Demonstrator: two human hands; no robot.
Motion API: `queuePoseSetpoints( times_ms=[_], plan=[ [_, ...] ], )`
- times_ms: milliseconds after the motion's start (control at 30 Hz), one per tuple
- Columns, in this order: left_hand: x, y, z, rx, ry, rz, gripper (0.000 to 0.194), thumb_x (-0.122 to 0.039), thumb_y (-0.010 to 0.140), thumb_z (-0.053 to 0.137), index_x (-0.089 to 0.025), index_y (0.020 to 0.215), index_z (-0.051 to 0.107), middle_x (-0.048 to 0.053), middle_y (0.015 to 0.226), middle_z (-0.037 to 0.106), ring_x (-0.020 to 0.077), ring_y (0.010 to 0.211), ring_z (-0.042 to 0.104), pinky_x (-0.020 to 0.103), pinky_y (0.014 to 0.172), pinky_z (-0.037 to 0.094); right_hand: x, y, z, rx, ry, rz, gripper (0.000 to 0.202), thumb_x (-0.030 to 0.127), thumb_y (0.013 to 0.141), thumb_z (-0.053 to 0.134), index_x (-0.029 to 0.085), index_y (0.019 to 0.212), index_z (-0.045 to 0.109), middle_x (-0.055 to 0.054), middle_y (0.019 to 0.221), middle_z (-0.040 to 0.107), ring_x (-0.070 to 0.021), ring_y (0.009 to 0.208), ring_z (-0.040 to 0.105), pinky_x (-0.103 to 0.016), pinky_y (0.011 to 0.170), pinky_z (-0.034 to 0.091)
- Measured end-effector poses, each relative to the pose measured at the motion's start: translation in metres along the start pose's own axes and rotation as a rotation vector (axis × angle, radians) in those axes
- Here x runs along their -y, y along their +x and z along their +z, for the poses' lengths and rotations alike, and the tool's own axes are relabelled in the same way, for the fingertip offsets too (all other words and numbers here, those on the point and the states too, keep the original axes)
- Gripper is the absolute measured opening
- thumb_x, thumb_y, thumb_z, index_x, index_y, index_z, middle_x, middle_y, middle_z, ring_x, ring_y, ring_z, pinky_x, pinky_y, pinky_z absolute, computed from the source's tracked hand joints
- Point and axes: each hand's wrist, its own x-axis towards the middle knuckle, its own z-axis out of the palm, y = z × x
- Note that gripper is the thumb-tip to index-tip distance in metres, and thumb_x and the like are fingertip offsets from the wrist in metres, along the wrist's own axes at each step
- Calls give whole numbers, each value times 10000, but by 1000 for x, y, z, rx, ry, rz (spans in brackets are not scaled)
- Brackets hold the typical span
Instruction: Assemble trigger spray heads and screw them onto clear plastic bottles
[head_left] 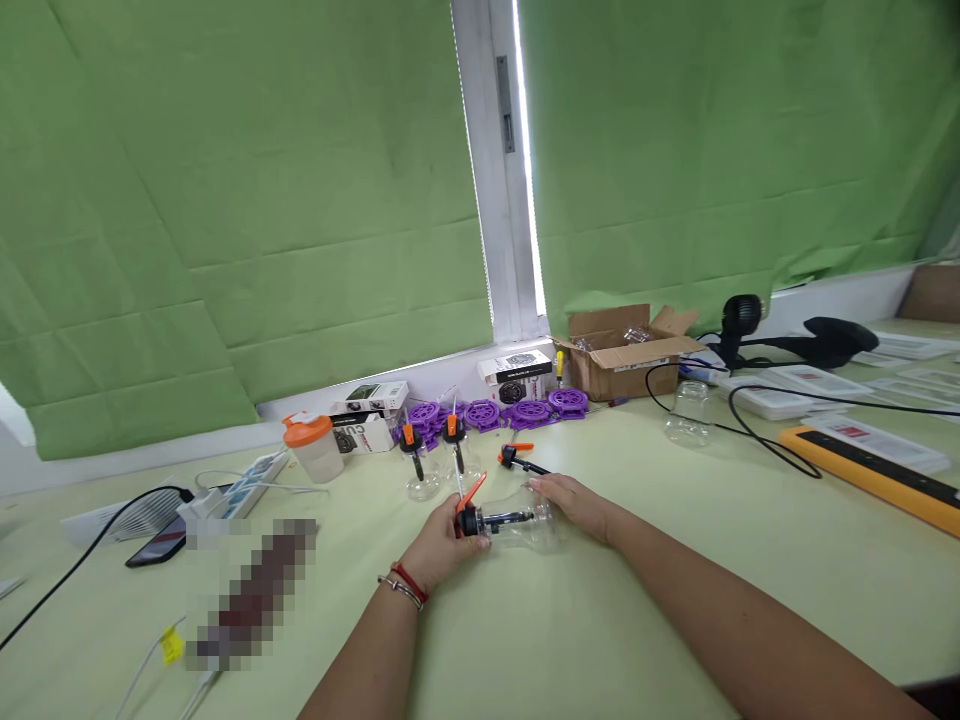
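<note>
A clear plastic bottle (541, 530) lies tilted on its side between my hands, low over the table. Its black pump head (468, 521) with an orange lever is at the neck, and a black tube runs inside the bottle. My left hand (439, 548) is closed round the neck end. At the wide base end, my right hand (571, 502) holds the bottle with its fingers; part of the grip is hidden. Just beyond lies a loose black pump head (511, 457) with an orange lever. Two similar bottles, one of them a clear bottle (422, 486), stand upright behind my left hand.
Purple plastic wheel-shaped parts (481, 415) line the back, near printed boxes (367, 432) and an open carton (626, 378). A shaker cup (315, 455) and power strip (255, 485) stand left. Right are a clear jar (688, 415), black cables and a yellow-black bar (870, 478).
</note>
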Motion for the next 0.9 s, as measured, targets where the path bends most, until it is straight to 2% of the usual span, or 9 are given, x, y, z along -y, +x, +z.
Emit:
queuePoseSetpoints(
  times_ms=[100,167,267,333,400,467,633,900],
  plan=[
    [2,1,0,-11,31,2,403,-257,600,754,-166,854,454,-39,769,453,100,712,456,251,681,381,0,-3,-1,74,11,2,554,644,798,405,143,792,639,-61,854,629,-230,875,524,-363,886,361],
    [3,1,-1,-13,33,-1,403,-250,600,749,-168,862,453,-42,765,451,99,708,453,252,678,383,-2,-5,-3,89,39,8,584,658,805,387,151,950,638,-79,1004,623,-251,990,517,-382,948,336],
    [4,2,0,-12,32,-5,394,-242,606,738,-167,865,451,-40,772,456,101,715,458,253,683,385,-8,-7,-8,133,111,-18,656,644,788,455,195,1266,462,-106,1246,513,-253,1167,442,-404,1019,287],
    [4,2,0,-16,36,-4,385,-246,611,733,-166,861,453,-40,767,453,100,711,457,250,676,381,-12,-6,-12,201,118,-88,826,589,691,632,208,1354,320,-126,1303,450,-254,1202,416,-418,1025,289],
    [3,1,-1,-25,45,1,384,-253,610,734,-164,862,459,-42,759,448,96,699,449,247,665,377,-14,-6,-15,239,50,-159,967,467,549,789,206,1342,301,-131,1297,431,-257,1177,431,-420,1010,314],
    [3,1,-1,-31,58,8,393,-265,607,740,-163,869,466,-43,755,448,93,688,442,245,659,373,-14,-6,-16,221,-38,-176,943,360,478,837,207,1275,356,-115,1261,438,-241,1114,461,-407,974,354],
    [4,1,-1,-25,18,9,411,-290,589,760,-171,852,467,-41,757,462,105,707,463,249,669,377,-6,-8,-15,185,-91,-160,747,300,503,813,197,1138,434,-66,1104,488,-184,960,496,-376,898,410],
    [7,2,-2,-14,-43,0,403,-286,582,763,-170,840,476,-41,766,469,117,747,483,273,703,389,-6,-6,-16,184,-45,-168,716,311,513,817,174,1118,459,-67,1078,514,-176,947,511,-369,912,407]
  ],
)
